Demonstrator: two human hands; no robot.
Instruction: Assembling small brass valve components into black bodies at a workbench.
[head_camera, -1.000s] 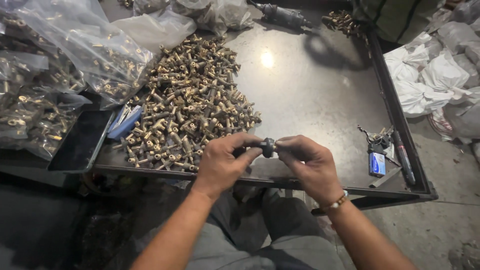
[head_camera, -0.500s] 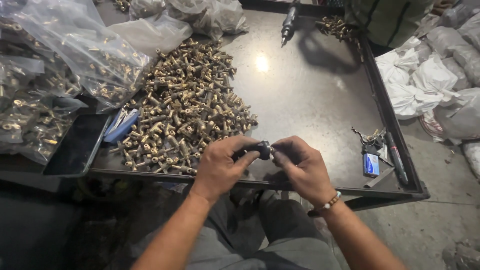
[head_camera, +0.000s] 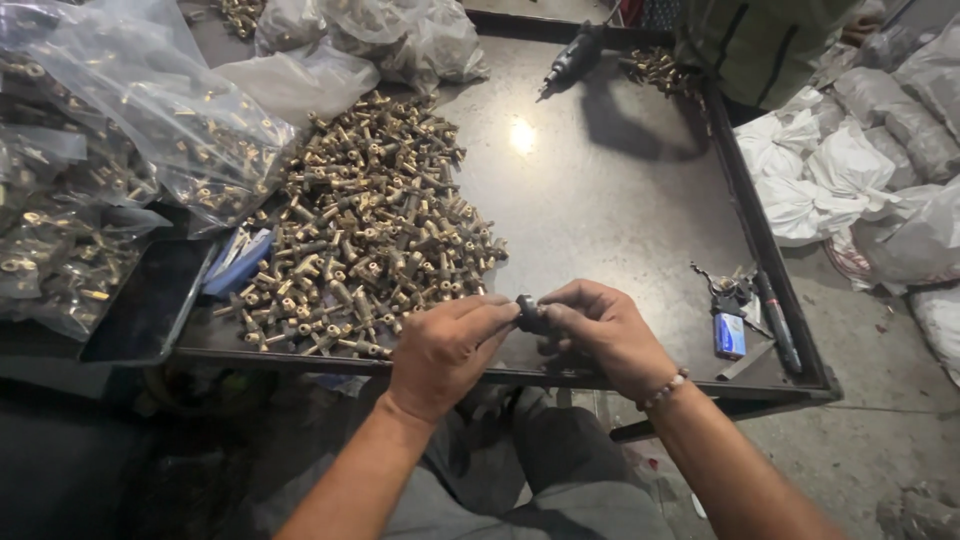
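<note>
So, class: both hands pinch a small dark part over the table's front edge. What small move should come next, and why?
Probably a twist of the left hand against the right hand: both grip the small dark part end to end, beside the pile of brass fittings.

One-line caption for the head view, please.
Left hand and right hand together pinch a small dark fitting over the metal table's near edge, beside a pile of brass fittings.

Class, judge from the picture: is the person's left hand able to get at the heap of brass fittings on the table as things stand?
Probably yes. The left hand is just beside the heap of brass fittings, with nothing between them, but it shares a small dark part with the right hand.
</note>
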